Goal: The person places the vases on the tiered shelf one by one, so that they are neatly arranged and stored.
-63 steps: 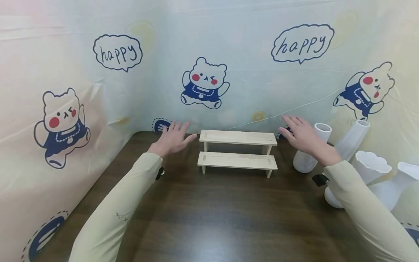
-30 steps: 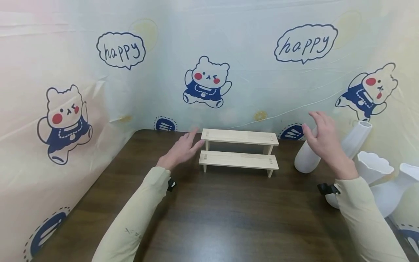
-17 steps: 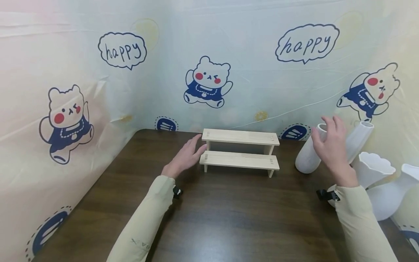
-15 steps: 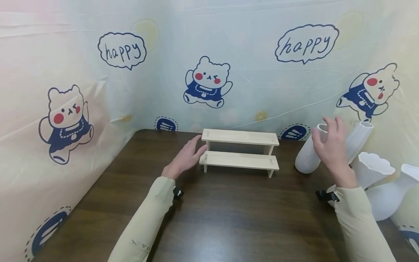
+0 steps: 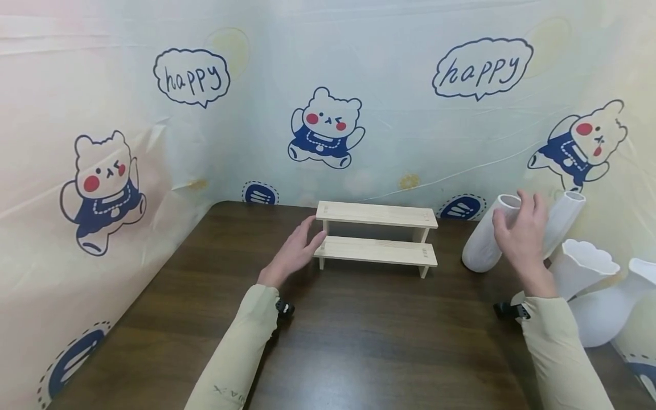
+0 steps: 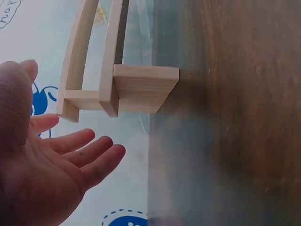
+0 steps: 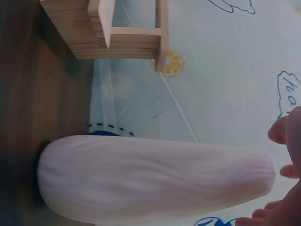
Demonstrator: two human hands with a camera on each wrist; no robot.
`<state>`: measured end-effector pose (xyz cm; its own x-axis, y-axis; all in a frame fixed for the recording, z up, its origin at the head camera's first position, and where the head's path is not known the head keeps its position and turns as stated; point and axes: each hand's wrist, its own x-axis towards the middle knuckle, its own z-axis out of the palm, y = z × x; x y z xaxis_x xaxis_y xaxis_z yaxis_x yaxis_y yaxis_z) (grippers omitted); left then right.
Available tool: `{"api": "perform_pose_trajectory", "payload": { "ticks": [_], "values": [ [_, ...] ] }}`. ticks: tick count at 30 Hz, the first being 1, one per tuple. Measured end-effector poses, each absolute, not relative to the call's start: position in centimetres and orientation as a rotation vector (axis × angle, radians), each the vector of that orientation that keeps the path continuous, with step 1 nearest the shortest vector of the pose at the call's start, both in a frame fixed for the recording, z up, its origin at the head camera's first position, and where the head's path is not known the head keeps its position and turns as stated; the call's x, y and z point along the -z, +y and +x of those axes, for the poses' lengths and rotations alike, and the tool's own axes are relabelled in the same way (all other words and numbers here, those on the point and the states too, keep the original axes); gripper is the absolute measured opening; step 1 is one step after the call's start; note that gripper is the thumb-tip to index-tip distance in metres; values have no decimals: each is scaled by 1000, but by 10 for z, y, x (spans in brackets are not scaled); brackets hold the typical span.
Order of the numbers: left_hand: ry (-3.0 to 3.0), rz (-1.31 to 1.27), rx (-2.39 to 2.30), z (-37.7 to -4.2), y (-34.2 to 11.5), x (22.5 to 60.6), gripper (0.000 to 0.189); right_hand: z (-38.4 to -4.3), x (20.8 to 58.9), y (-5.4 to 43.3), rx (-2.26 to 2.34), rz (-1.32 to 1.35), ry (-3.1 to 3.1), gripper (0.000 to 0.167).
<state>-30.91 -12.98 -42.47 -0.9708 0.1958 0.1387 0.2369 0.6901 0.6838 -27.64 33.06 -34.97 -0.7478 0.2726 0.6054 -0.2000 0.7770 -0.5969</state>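
Note:
A two-tier wooden stand (image 5: 376, 249) rests on the dark table. My left hand (image 5: 292, 251) hovers at its left end, fingers extended and holding nothing. In the left wrist view, that palm (image 6: 42, 183) is beside the ends of the stand's boards (image 6: 109, 89); any contact is unclear. By the mouth of a tall white vase (image 5: 483, 246), my right hand (image 5: 524, 247) has loosely bent fingers. The right wrist view shows the ribbed vase (image 7: 155, 179) upright, with the thumb (image 7: 278, 131) apart from its rim. Part of the vase is hidden behind the right hand in the head view.
More white vases crowd the right side: a slim slanted one (image 5: 562, 222), one with a scalloped rim (image 5: 581, 265) and a bulbous one (image 5: 605, 313). A printed cloth (image 5: 400, 131) hangs behind the table (image 5: 369, 336) and along its sides.
My left hand has come right and nearer, to the stand's left end. My right hand has moved right and lower, to the tall vase's mouth. The stand and vases stay put.

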Motion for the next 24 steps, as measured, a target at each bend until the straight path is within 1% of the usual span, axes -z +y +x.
{"api": "perform_pose_trajectory", "payload": {
  "ticks": [7,14,24],
  "values": [
    [-2843,-319,1217,-305,-127,431,80,-278,358,336,-954,-177,-2310,66],
    [-2858,-266,1278,-304,-124,435,84,-278,362,339,-1044,-207,-2380,72],
    [-2873,-267,1258,-303,-119,442,84,-278,368,342,-1146,-189,-2355,74]
  ]
}}
